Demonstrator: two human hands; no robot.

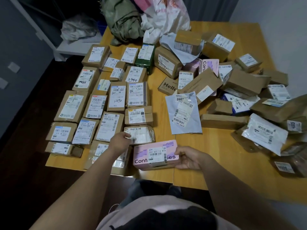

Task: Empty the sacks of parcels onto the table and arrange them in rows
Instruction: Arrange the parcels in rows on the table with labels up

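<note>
The left hand [120, 141] reaches out with its knuckles up and its fingers bent down onto the left end of a taped parcel [141, 134]. It touches the label there, though from where I stand I cannot tell whether it grips or only rests. Just to the right, the right hand [189, 157] holds a pink box [156, 155] by its right end, with the thumb over the top edge and the fingers tucked beneath. The box sits low over the near edge of the table [216, 155], right beside the taped parcel.

The left half of the table carries the rows [99, 100]. They are flat brown cardboard boxes laid side by side, each with a white printed label facing up (a couple have numbers scrawled on in marker). The taped parcel lies at the near end of the rightmost row, lumpy and glossy under clear tape. The pink box is smooth card, oblong, with dark lettering and a white label.

At the far end a dark green carton [145, 55] stands among the brown ones. Behind it lie a crumpled green woven sack [123, 22] and a white plastic sack [166, 15] with pink print. Right of the rows a thin grey mailer [182, 112] lies flat and slightly creased. Beyond it, the heap [240, 90] of unsorted parcels sprawls at all angles: cardboard boxes, soft padded bags and wrinkled white plastic pouches.
</note>
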